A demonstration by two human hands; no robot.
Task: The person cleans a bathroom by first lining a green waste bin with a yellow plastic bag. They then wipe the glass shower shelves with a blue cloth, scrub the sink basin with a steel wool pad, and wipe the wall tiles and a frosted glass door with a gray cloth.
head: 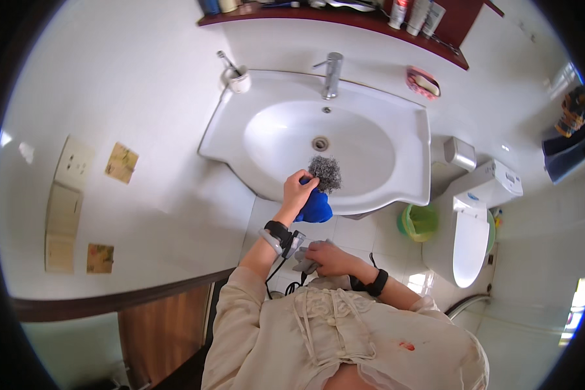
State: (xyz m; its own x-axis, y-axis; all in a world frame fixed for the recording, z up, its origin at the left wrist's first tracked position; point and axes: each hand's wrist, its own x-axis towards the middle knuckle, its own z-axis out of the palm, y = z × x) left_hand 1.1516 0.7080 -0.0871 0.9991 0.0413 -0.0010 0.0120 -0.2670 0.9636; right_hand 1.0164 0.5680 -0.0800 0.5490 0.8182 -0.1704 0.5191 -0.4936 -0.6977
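Note:
My left hand is over the front of a white ceramic washbasin. Its fingers pinch a steel wool scrubber together with a blue cloth, which hangs below the basin's front rim from this angle. Lower down, close to my body, my right hand grips a bunched grey cloth or glove; its folds hide the exact shape. The basin's drain lies just beyond the scrubber, and a chrome faucet rises at the back.
A cup with a toothbrush stands on the basin's left corner. Above is a dark red shelf with tubes. A pink soap dish hangs on the wall. To the right are a green waste bin and a white toilet.

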